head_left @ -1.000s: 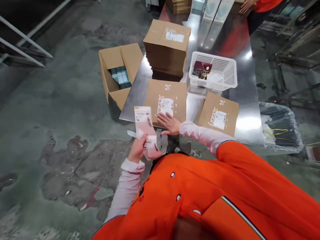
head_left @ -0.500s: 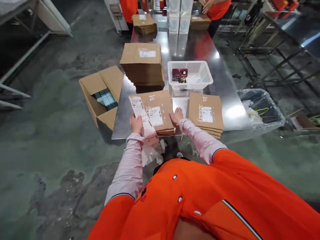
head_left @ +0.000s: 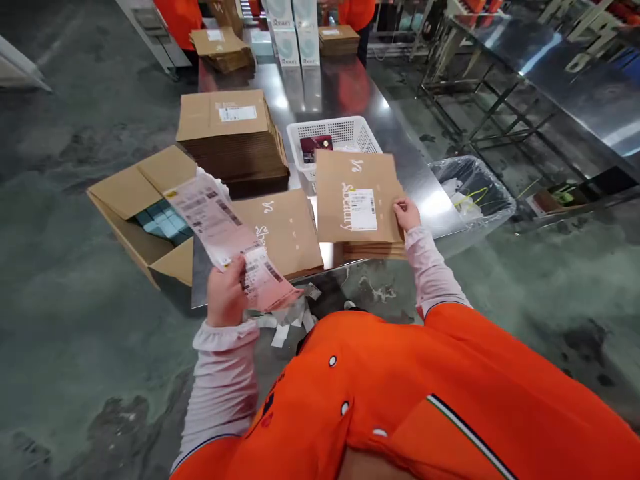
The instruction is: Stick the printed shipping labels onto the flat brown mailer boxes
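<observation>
My left hand (head_left: 227, 293), closed, grips a curling strip of printed shipping labels (head_left: 210, 217) over the table's front left corner. With my right hand (head_left: 407, 215) I pinch the right edge of a flat cardboard box (head_left: 385, 197), which bears white lettering and a stuck label. This box is raised over the right stack of flat boxes (head_left: 375, 251) and hides part of it. To its left lies another stack of flat boxes (head_left: 293, 230), partly covered by the label strip; no label shows on the visible part of its top box.
Behind are a tall stack of flat cardboard (head_left: 235, 150) and a white plastic basket (head_left: 370, 137) on the metal table (head_left: 410, 147). An open carton (head_left: 123, 230) of small blue-green boxes stands left; a plastic-lined bin (head_left: 493, 190) stands right. People in orange are across the table.
My right hand went from the left stack's right edge to the right, taking the top labelled box over the right stack. The label strip rose and swung left in my left hand. The view shifted right.
</observation>
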A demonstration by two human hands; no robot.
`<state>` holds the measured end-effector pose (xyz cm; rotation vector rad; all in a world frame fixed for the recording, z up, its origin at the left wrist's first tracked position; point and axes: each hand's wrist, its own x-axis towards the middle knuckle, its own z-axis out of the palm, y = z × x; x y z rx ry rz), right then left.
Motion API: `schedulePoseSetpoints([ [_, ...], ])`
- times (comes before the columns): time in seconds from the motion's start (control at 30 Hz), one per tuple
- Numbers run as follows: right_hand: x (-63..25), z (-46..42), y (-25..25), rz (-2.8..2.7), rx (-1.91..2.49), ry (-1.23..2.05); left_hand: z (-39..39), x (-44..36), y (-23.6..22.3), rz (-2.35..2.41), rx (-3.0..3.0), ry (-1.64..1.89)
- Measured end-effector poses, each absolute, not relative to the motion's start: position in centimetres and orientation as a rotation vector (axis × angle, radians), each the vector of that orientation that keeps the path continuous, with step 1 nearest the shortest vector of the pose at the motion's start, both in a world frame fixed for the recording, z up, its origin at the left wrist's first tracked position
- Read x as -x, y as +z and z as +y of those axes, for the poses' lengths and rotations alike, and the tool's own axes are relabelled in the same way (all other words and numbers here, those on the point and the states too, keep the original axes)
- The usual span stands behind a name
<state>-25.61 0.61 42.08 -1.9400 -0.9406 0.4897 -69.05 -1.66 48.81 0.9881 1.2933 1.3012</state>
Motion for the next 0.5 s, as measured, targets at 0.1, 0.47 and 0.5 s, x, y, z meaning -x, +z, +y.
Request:
schedulePoseSetpoints([
  [0.1, 29.4, 0.1, 43.0, -1.178, 2.122, 0.512, -3.7, 66.9, 47.6, 1.257, -0.915, 1.247],
  [0.47, 50.7, -2.7, 42.8, -1.513, 1.12, 1.392, -3.2, 66.4, 45.1, 1.224, -1.041, 1.208],
  [0.5, 50.5, -2.1, 43.3, -1.532, 1.146, 1.35, -3.3, 66.4, 44.8, 1.229, -1.023, 1.197],
])
